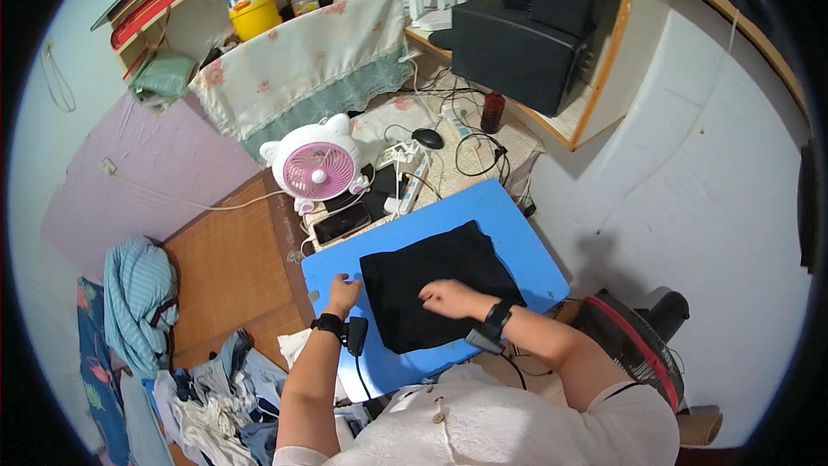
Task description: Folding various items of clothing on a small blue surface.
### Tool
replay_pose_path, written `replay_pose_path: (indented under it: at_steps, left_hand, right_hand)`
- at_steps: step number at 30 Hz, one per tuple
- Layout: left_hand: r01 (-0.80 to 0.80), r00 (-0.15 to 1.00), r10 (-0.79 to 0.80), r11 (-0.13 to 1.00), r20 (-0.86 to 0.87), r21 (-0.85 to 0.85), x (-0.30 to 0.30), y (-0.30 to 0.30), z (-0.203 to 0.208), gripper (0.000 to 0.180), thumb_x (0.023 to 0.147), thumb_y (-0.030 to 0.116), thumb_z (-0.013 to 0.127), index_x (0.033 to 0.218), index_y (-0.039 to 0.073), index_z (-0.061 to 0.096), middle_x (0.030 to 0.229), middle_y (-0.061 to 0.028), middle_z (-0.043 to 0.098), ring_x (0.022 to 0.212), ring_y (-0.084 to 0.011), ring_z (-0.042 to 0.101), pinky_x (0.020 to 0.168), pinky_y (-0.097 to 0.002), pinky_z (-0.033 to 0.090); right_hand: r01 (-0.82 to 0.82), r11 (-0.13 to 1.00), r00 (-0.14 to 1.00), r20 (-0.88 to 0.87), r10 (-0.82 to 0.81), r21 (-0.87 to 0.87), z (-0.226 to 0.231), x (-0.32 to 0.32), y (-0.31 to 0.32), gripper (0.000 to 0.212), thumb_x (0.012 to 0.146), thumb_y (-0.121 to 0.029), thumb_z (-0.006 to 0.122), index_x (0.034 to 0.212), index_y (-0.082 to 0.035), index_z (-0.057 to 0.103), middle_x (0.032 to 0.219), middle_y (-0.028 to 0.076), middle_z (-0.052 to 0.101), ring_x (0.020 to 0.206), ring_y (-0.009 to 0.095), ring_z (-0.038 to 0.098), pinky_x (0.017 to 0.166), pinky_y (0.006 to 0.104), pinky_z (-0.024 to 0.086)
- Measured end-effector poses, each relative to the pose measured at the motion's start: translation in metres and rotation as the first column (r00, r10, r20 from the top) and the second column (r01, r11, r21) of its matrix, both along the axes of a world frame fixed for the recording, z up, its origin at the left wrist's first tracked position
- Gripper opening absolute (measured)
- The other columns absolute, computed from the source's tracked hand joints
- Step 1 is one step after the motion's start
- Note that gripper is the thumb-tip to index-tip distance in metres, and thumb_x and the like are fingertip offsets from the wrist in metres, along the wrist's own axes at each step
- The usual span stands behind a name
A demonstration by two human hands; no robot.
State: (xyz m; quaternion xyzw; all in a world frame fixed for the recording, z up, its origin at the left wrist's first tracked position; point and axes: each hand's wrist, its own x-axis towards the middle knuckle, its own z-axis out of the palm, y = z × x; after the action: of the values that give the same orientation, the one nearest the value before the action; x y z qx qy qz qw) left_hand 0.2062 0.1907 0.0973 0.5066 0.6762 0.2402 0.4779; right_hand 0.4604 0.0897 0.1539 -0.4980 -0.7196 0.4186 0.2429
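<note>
There is one view only. The camera sits on the person's head and looks almost straight down. It is close to the blue counter (509,233), which fills the middle. The person's arms come in from the bottom edge. The picture is round, and straight lines bend near its rim.

Even, soft indoor light, faint shadows, strong fisheye bending and a black vignette at the rim.
</note>
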Motion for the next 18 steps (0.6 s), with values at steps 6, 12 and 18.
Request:
replay_pose_path:
  at_steps: [6, 12, 18]
  left_hand:
    - [0.228, 0.974, -0.229, 0.966, 0.008, -0.123, 0.020, -0.043, 0.009, 0.039, 0.063, 0.022, 0.069, 0.081, -0.010, 0.056, 0.074, -0.0154, 0.058, 0.066, -0.0235, 0.058, 0.060, -0.0297, 0.047]
    - [0.451, 0.857, -0.501, 0.842, -0.122, -0.296, 0.013, -0.044, 0.019, 0.023, 0.066, 0.015, 0.067, 0.057, -0.003, 0.056, 0.052, -0.0102, 0.055, 0.045, -0.0162, 0.054, 0.042, -0.0260, 0.042]
    - [0.416, 0.735, -0.578, 0.797, -0.355, -0.437, -0.008, -0.045, 0.053, 0.025, 0.064, 0.019, 0.065, 0.060, -0.005, 0.058, 0.060, -0.0139, 0.059, 0.052, -0.0228, 0.058, 0.047, -0.0309, 0.046]
  right_hand:
    - [0.519, 0.815, 0.743, 0.336, -0.579, 0.258, -0.035, 0.085, 0.010, 0.025, 0.073, -0.013, 0.051, 0.094, -0.002, 0.056, 0.102, 0.016, 0.050, 0.094, 0.034, 0.046, 0.082, 0.0397, 0.039]
    - [0.399, 0.870, 0.716, 0.494, -0.493, 0.289, -0.041, 0.075, -0.001, 0.023, 0.075, -0.018, 0.052, 0.092, -0.003, 0.057, 0.096, 0.016, 0.053, 0.090, 0.034, 0.049, 0.080, 0.0403, 0.040]
    - [0.530, 0.832, 0.732, 0.407, -0.547, 0.163, -0.021, 0.078, 0.025, 0.016, 0.074, -0.019, 0.053, 0.079, -0.004, 0.057, 0.079, 0.016, 0.057, 0.078, 0.033, 0.054, 0.067, 0.0417, 0.044]
